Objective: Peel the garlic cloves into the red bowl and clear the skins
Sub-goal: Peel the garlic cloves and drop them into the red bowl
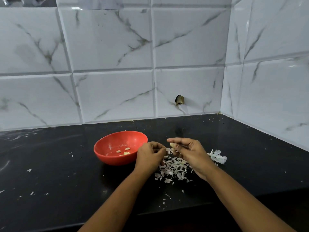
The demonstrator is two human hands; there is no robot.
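Garlic clove (171, 145) is held in the right hand (190, 154). It is pinched between the thumb and the curled fingers (177, 140), a little above the tabletop (66, 164) and to the right of the red bowl (103, 144). The top of the garlic clove is seen pale and bare between the fingertips.

The left hand (149, 155) is placed just beside the right hand, on its left, and partly in front of the right edge of the bowl. Its fingers are curled, and a thin strip of skin (168, 149) that reaches toward the clove is pinched in them.

A few peeled cloves (124, 151) are lying on the bottom of the red bowl, which stands on the tabletop, left of both hands. White marks are seen on its inner wall.

A pile of skins (173, 169) is spread on the dark tabletop directly under the two hands and a little nearer than them. One bigger white clump of skin (217, 156) is lying to the right of the right hand. Small white flakes are scattered over the tabletop, on the left and at the near side as well.

Behind the tabletop a wall of white marble-pattern tiles (108, 47) is seen, and it turns at a corner on the far right. A small dark hole (179, 99) is seen in one low tile.
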